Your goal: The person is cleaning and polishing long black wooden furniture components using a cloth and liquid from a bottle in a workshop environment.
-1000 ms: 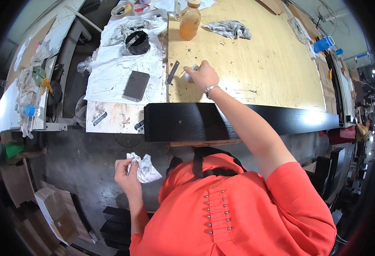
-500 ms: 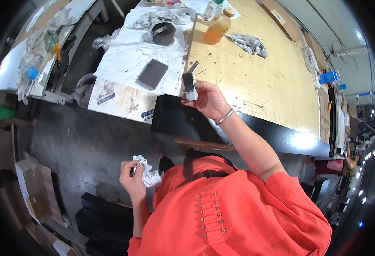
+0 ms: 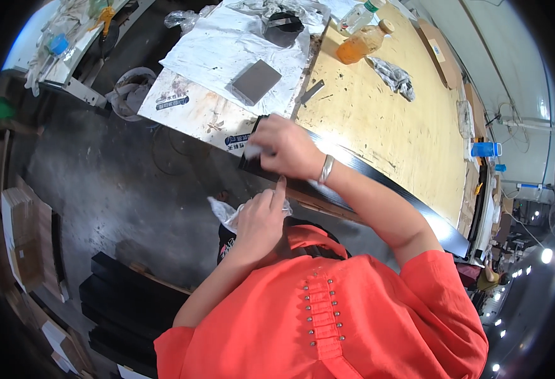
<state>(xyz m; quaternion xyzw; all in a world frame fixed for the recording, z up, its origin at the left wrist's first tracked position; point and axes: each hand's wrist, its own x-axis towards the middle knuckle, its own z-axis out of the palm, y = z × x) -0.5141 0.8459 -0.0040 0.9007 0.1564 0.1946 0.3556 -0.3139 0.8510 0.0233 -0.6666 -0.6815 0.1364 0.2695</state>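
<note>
A long glossy black panel (image 3: 378,186) lies along the near edge of a wooden workbench (image 3: 385,120). My right hand (image 3: 283,148), with a metal bangle on the wrist, presses a small pale object against the panel's left end. My left hand (image 3: 261,218) sits just below that end of the panel, closed on a crumpled white rag (image 3: 227,213), its index finger pointing up at the panel's edge. I wear an orange top.
On the bench are a grey sanding block (image 3: 255,81) on white sheeting, an amber bottle (image 3: 364,43), a clear bottle (image 3: 359,16), a grey rag (image 3: 394,76) and a small dark tool (image 3: 312,91). Black panels (image 3: 126,303) are stacked on the floor, cardboard (image 3: 24,240) at left.
My right hand has come back from the bench to the panel's left end with the small object. My left hand with the rag has risen up to the panel's edge.
</note>
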